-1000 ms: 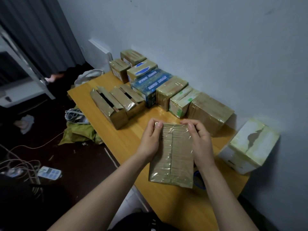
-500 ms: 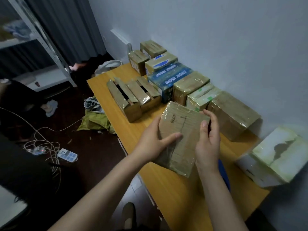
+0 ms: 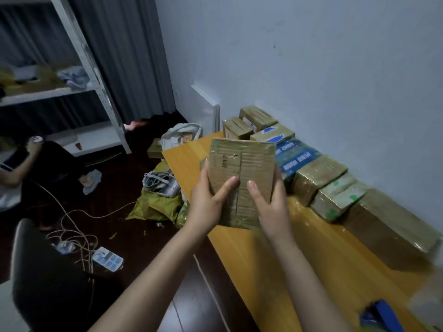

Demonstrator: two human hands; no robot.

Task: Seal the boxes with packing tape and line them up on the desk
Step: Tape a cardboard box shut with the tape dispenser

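Cardboard box (image 3: pixel 242 168), small, brown and glossy with clear tape, is held upright over the yellow wooden bench (image 3: pixel 275 255), in front of the row of taped boxes (image 3: pixel 318 178) along the wall. The left hand (image 3: pixel 211 200) and right hand (image 3: pixel 271 207) each wrap a long side, thumbs on its face. It looks light and stiff but probably slick, so the edges are the best place to grip.

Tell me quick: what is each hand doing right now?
Left hand: grips the box, thumb on its front.
Right hand: grips the same box on the other side.
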